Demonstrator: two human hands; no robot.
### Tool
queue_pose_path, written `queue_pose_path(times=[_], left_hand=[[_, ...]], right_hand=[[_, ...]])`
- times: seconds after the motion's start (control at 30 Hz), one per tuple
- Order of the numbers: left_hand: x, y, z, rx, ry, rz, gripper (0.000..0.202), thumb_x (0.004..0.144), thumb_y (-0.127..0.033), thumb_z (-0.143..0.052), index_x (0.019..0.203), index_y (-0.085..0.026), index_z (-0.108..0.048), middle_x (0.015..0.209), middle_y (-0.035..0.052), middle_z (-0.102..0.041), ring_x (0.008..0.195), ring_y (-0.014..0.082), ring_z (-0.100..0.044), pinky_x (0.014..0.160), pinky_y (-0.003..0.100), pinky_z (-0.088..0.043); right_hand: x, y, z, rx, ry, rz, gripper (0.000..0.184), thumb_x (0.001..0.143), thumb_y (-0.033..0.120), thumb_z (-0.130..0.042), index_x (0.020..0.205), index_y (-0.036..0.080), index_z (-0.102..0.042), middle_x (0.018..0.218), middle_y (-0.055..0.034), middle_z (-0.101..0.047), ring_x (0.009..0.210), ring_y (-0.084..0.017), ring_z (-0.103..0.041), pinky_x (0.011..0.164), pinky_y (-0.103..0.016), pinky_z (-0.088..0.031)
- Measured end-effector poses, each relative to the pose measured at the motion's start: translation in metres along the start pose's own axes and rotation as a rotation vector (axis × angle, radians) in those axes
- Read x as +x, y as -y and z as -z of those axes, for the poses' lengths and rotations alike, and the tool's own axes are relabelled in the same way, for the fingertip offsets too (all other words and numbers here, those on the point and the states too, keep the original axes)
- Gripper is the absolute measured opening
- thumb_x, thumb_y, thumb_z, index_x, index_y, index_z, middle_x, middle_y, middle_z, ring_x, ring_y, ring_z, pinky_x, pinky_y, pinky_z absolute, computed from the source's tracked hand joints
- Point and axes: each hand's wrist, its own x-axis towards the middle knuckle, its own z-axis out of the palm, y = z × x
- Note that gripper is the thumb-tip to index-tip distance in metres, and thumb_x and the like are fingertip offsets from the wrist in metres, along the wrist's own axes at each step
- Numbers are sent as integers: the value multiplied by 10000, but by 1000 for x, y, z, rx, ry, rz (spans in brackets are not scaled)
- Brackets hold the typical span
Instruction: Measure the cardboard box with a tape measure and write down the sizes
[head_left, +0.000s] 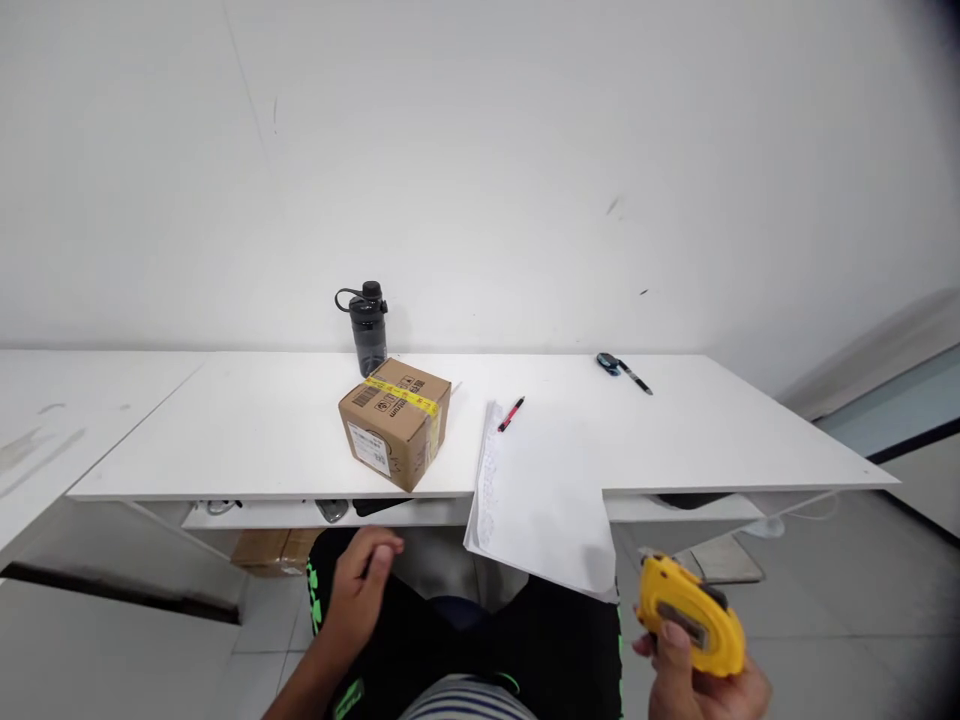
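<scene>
Long white worktop (712,430) against scuffed white wall (480,180), grey tiled floor (810,605) below. Brown cardboard box, yellow-taped (394,425), partly covers base of dark translucent bottle (368,328). White paper stack (551,500) overhangs front edge; red-and-black pen (511,414) at its far end. Yellow plastic tape measure (697,610) off the near edge, right side, clasped in right hand (701,685). Left hand (358,590) half-curled, empty.
</scene>
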Motion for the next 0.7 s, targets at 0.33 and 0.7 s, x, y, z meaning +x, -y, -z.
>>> queue_pose_path(times=[0.33, 0.7], left_hand=[[40, -61, -111, -491, 591, 237, 766, 716, -785, -588, 1136, -146, -644, 988, 133, -718, 821, 227, -677, 754, 345, -533], [125, -36, -144, 213, 451, -6, 435, 767, -540, -662, 983, -162, -657, 946, 57, -711, 875, 203, -640, 784, 314, -509]], right_hand=[[-7, 23, -79, 102, 858, 239, 674, 896, 570, -511, 1453, 218, -369, 1131, -124, -648, 865, -220, -642, 728, -373, -556], [223, 49, -199, -878, 829, 783, 441, 831, 127, -490, 1251, 162, -619, 1018, -160, -708, 739, -208, -643, 679, -309, -429]])
